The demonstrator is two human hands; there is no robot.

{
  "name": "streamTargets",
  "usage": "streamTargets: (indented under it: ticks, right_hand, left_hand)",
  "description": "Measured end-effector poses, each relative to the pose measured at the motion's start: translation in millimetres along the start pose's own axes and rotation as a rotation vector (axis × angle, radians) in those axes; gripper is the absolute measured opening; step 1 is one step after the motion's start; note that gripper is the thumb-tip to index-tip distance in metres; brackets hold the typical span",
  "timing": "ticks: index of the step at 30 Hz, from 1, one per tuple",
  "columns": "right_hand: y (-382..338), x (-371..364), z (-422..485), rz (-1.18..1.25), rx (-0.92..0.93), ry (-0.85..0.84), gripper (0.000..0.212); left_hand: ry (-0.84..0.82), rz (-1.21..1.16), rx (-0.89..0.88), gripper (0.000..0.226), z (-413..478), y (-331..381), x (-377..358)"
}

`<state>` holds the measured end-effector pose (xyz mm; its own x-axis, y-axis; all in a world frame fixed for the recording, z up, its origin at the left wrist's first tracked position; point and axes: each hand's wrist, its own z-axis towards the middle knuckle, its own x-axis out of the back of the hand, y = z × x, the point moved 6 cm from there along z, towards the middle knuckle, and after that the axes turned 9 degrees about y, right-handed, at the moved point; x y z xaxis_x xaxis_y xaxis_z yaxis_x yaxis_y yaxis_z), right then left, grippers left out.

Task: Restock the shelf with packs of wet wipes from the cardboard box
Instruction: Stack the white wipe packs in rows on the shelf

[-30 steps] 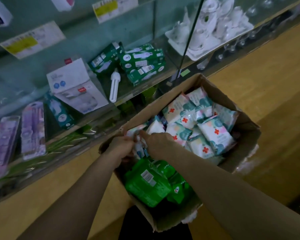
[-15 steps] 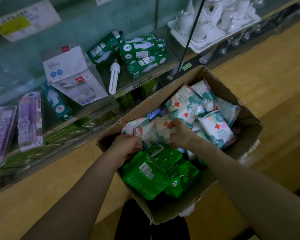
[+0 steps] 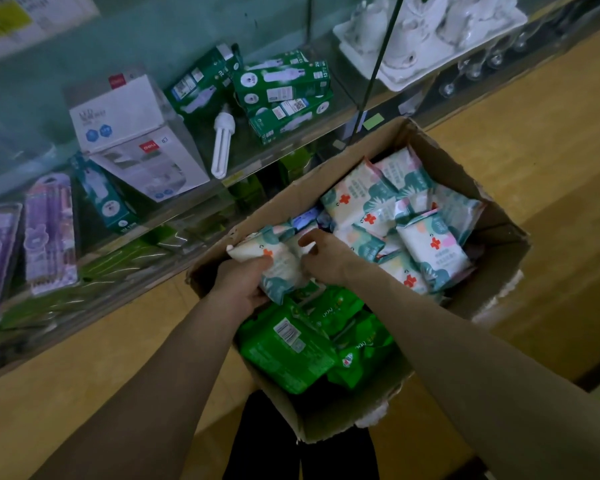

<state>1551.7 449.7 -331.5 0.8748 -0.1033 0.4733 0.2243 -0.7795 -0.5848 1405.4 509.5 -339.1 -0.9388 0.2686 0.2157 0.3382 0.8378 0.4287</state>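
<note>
Dim shop aisle, wooden floor [image 3: 534,140], glass display shelf [image 3: 243,171] running along the far-left side. Open cardboard box [image 3: 492,233] sits near the shelf, at the person's feet, flaps torn. Far half of the box: white wet wipe packs [image 3: 430,244] with teal leaf print and a red cross, soft pillow-style pouches, piled loosely at mixed angles. Near half: bright green packs [image 3: 284,351], one showing a white barcode label. Left hand [image 3: 243,285] clamped on one white pack [image 3: 274,265], thumb on top and fingers under, the pack at the box's left wall, above the green ones. Right hand [image 3: 326,258] just beside it, fingers curled, touching the same pack or one behind it; cannot tell whether it actually grips anything. Both forearms bare, reaching in from the near edge. On the shelf: green bulb boxes [image 3: 284,95], loose white bulb [image 3: 222,143], white boxed item [image 3: 132,133], purple blister packs [image 3: 49,233] at left, white tea set [image 3: 426,32] at far right. Yellow price label [image 3: 4,19] top left, blurred.
</note>
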Motion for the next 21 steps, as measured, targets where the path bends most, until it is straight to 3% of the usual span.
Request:
streamTargets:
  ticks: [2,4,8,12,16,19,21]
  right_hand:
    - [-9,1,11,-0.19,0.106,0.049,0.049]
    - [-18,-8,17,-0.398,0.218,-0.027,0.059]
    - [-20,-24,19,-0.683,0.318,-0.151,0.06]
    - [-16,-14,23,-0.531,0.196,-0.055,0.041]
    - [4,-5,17,-0.254,-0.071,0.126,0.042]
    - [14,2,5,-0.066,-0.155,0.176,0.019]
    - [17,14,-6,0.026,-0.188,0.247,0.02]
  left_hand:
    - [0.009,-0.017,-0.007,0.038,5,-3,3]
    - [0.016,-0.01,-0.012,0.048,10,-5,5]
    - [-0.001,0.019,-0.012,0.046,14,-5,6]
    - [-0.009,0.045,-0.008,0.042,17,-7,7]
    - [-0.011,0.035,0.0,0.041,16,-6,5]
    - [-0.016,0.048,-0.012,0.04,9,-4,4]
    - [-0.038,0.059,-0.021,0.041,1,0,1]
